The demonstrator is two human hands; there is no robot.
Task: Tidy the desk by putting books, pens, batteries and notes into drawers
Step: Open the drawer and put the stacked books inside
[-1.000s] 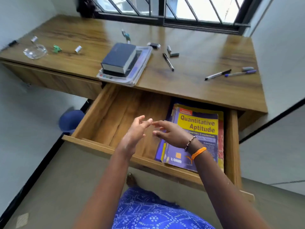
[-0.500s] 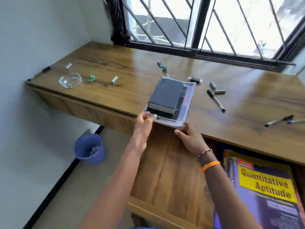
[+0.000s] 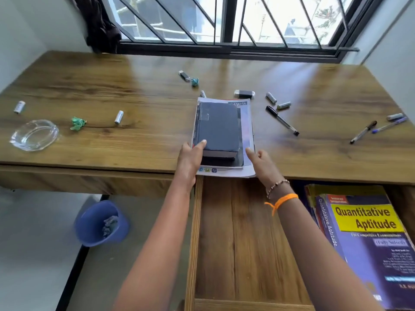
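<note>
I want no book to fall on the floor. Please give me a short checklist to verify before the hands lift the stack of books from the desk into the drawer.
1. Left hand grips the stack of books at its near left corner, thumb on the dark top book: ok.
2. Right hand holds the stack: not ok, its fingers only touch the near right edge.
3. Drawer is open with bare floor on its left part: ok.
4. Quantitative Aptitude book keeps to the drawer's right side: ok.
5. Top book sits square on the stack: ok.
6. Fingers reach under the stack: cannot tell.
</note>
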